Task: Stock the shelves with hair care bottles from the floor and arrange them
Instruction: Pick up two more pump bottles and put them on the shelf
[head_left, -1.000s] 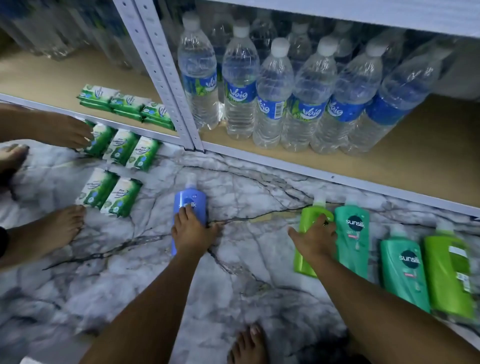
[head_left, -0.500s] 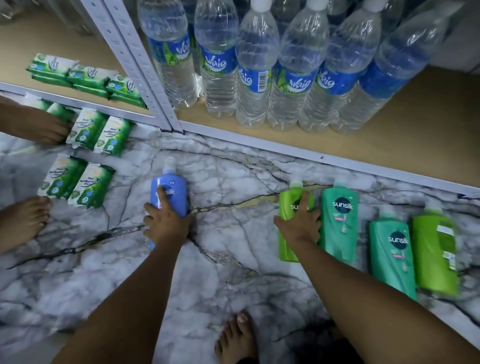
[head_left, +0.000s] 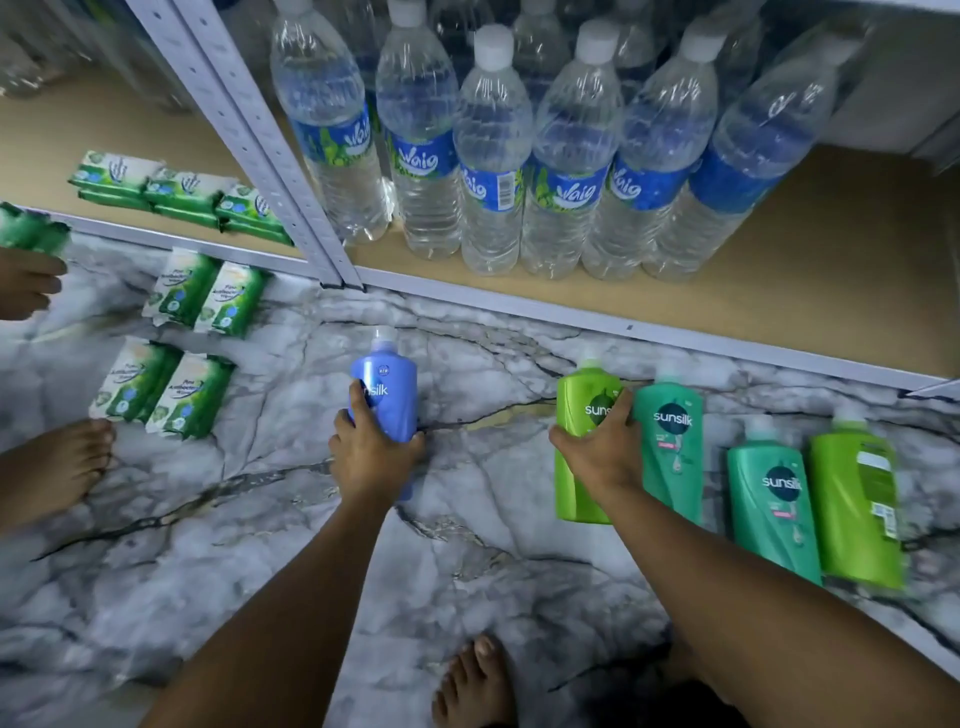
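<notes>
Dim, perhaps slightly blurred edges

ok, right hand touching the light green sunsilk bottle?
Touching. The head view shows the right hand lying on the light green bottle, its fingers curled over the label and its thumb at the bottle's left edge, with no gap visible.

Both hands now close more firmly round their bottles than a second ago. The left hand (head_left: 371, 457) has its fingers curled over the blue bottle (head_left: 387, 395), thumb wrapped at the right side, where earlier it lay flatter on top. The right hand (head_left: 597, 447) has slid up the light green bottle (head_left: 582, 415), fingers now reaching over its label beside the teal bottle (head_left: 672, 441).
</notes>
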